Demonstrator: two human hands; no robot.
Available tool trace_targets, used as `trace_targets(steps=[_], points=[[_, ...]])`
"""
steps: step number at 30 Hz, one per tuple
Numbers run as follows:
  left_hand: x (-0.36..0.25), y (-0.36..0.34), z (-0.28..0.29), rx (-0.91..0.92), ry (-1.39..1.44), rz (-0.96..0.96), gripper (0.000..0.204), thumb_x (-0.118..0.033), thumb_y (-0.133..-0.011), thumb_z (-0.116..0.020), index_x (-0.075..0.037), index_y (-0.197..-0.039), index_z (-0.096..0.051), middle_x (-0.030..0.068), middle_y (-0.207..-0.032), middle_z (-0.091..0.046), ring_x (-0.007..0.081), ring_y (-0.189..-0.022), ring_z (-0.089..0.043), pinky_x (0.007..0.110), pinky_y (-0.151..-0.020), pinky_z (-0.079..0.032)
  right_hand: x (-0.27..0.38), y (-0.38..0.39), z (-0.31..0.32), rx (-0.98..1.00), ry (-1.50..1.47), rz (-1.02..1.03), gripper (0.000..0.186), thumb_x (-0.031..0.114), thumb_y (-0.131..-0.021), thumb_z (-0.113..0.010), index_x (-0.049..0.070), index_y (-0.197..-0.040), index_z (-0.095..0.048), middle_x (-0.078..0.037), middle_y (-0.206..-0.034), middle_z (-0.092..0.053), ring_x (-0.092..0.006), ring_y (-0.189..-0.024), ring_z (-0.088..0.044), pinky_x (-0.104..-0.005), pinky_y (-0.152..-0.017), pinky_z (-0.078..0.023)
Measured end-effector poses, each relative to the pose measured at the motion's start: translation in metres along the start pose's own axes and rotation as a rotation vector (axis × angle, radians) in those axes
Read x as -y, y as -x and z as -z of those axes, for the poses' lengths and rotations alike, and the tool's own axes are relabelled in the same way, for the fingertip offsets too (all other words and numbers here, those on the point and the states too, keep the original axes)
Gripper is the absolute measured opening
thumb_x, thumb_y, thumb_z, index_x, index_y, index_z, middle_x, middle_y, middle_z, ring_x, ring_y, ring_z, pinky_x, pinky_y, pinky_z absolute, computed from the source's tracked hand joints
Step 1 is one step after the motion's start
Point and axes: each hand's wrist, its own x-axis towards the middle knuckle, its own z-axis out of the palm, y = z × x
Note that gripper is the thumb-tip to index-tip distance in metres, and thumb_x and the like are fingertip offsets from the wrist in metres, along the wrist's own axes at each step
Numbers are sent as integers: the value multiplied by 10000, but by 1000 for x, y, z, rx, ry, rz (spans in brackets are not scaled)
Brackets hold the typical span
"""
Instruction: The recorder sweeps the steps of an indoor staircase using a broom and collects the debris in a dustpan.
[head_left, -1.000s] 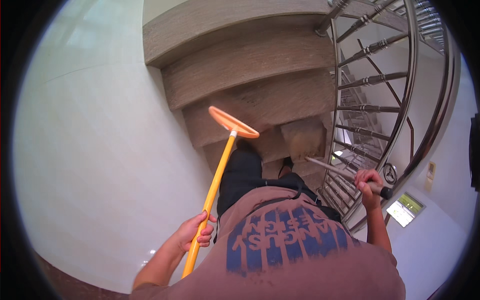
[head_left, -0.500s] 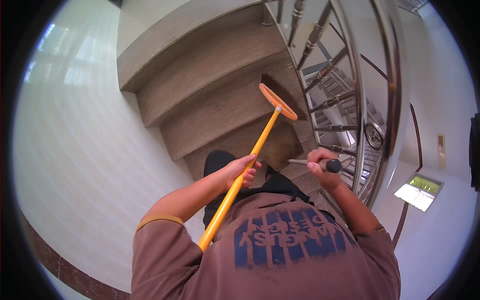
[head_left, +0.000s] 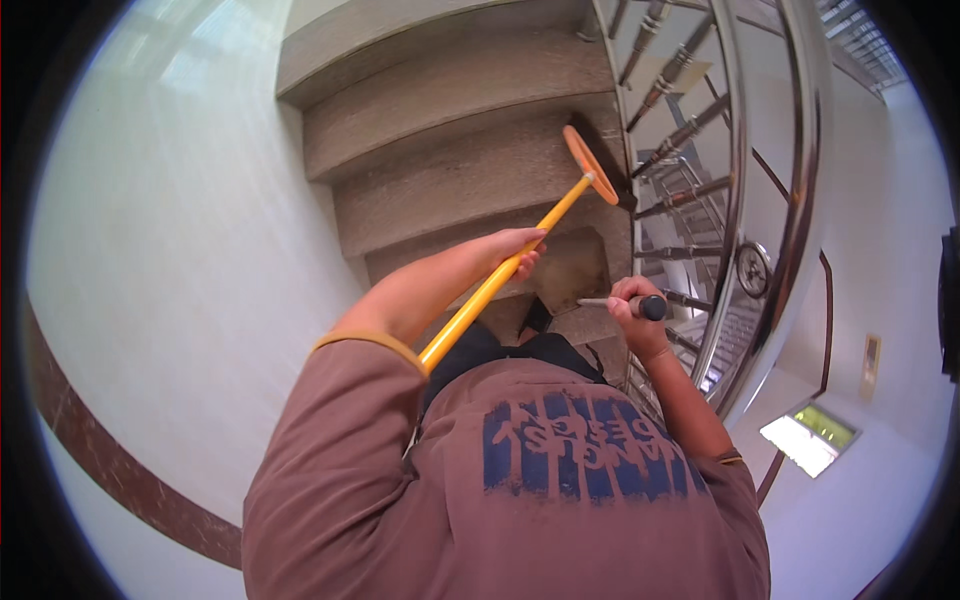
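The left hand (head_left: 517, 252), arm stretched forward, is closed around the long yellow-orange pole (head_left: 500, 283), whose flat orange disc end (head_left: 589, 178) points up over the grey stone stairs (head_left: 470, 180). Just right of the pole, the right hand (head_left: 630, 305), elbow bent, grips a black-handled tool (head_left: 640, 304) beside the shiny steel railing (head_left: 790, 200).

At frame centre, the left hand (head_left: 515, 252) grips a yellow pole (head_left: 500, 280); the right hand (head_left: 632, 310) clasps a dark-handled tool (head_left: 640, 304) beside the steel railing (head_left: 745, 200).
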Motion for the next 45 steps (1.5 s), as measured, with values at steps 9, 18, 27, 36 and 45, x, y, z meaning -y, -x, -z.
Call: trace_targets(steps=[9, 18, 27, 36, 45], points=[[31, 54, 104, -460, -908, -204, 234, -245, -797, -550, -20, -759, -500, 59, -547, -464, 152, -413, -463, 308, -390, -420, -15, -3, -41, 72, 43, -21, 137, 13, -654, -568, 42, -623, -438, -16, -621, -465, -96, -567, -419, -230, -531, -360], [135, 125, 179, -546, -516, -214, 213, -259, -828, -515, -73, -744, -454, 20, -561, -419, 105, -381, -389, 262, -334, -335, -18, -12, -83, 141, 121, -37, 127, 51, -669, -575, 41, -617, -460, 5, -590, -437, -69, -542, -386, -217, -507, -337], [235, 207, 201, -739, -589, -327, 202, -267, -807, -530, -88, -749, -455, 25, -555, -448, 122, -435, -443, 288, -375, -373, -15, -26, -129, 270, 114, -47, 130, 77, -670, -581, 47, -620, -464, 24, -556, -390, -61, -534, -368, -214, -500, -325], [303, 255, 164, -1381, -946, -501, 278, -182, -730, -571, -41, -951, -476, 179, -861, -560, 356, -758, -543, 425, -641, -433, -4, -42, -158, 358, 106, -16, 133, 103, -667, -574, 43, -626, -463, -6, -575, -434, -83, -558, -419, -233, -511, -356], [248, 253, 216, -1262, -937, -435, 273, -226, -718, -583, 21, -792, -493, 216, -714, -553, 375, -684, -544, 426, -601, -429, -8, -59, -169, 410, 59, -10, 138, 97, -693, -555, 47, -625, -445, 7, -569, -395, -74, -550, -382, -233, -499, -348]])
